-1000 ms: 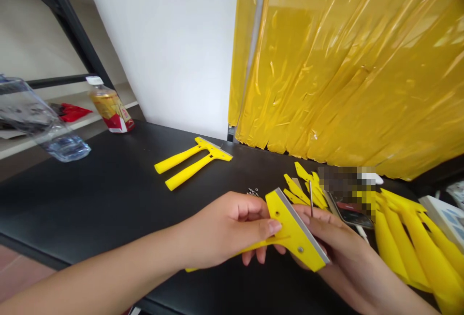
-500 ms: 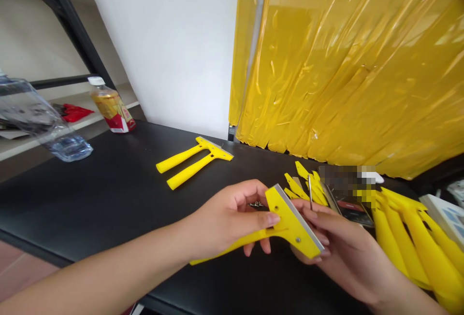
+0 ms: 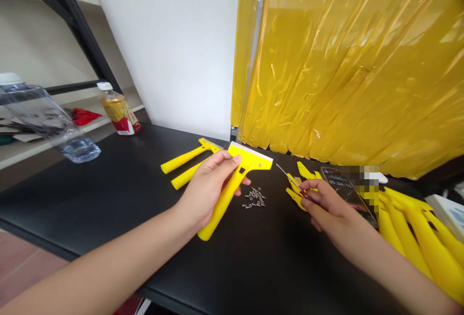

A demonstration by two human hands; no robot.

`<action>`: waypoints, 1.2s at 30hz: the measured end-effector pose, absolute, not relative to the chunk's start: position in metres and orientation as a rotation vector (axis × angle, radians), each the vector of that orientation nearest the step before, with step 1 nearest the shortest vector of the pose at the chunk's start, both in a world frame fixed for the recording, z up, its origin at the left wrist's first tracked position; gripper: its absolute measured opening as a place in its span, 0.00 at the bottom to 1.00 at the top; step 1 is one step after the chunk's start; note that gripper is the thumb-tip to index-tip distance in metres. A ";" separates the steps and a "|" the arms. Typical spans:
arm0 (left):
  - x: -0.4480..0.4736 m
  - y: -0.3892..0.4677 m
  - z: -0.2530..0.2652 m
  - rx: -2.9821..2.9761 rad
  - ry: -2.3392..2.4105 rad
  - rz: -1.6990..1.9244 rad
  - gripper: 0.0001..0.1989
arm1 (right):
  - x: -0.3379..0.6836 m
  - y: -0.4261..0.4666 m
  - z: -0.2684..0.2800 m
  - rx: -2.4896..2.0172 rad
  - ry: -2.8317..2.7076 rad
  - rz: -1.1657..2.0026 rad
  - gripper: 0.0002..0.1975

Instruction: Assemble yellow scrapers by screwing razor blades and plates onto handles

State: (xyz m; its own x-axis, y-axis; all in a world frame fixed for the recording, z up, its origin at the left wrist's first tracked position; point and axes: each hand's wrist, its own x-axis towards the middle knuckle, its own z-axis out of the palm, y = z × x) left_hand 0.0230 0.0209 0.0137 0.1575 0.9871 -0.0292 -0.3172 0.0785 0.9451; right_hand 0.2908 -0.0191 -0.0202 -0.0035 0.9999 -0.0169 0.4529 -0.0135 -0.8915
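A yellow scraper with a pale blade edge is gripped near its head by my left hand; its handle slants down toward me. My right hand holds a thin screwdriver, its metal shaft pointing up and left, apart from the scraper. Between the hands, a loose pile of small screws and nuts lies on the black table. Behind my left hand lie two more yellow scrapers. Several flat yellow head pieces rest beside my right hand, which partly hides them.
A phone and several yellow handles lie at the right, near a white box. At the left stand a clear water bottle and a drink bottle. A yellow plastic-wrapped stack rises behind.
My left hand has moved the scraper away and left, turning its blade edge up. My right hand has drawn apart from it with the screwdriver, uncovering the screw pile.
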 end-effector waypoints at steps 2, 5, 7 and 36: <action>0.023 0.022 0.012 1.007 0.894 1.224 0.12 | 0.292 -0.020 -0.017 -1.518 -1.530 0.868 0.19; 0.023 0.025 0.009 1.010 0.896 1.224 0.13 | 0.294 -0.024 -0.007 -1.495 -1.446 0.754 0.20; 0.023 0.026 0.006 0.997 0.891 1.210 0.13 | 0.295 -0.027 -0.004 -1.484 -1.403 0.764 0.22; 0.029 0.024 0.000 1.046 0.863 1.128 0.11 | 0.282 -0.036 -0.013 -1.392 -1.920 0.296 0.09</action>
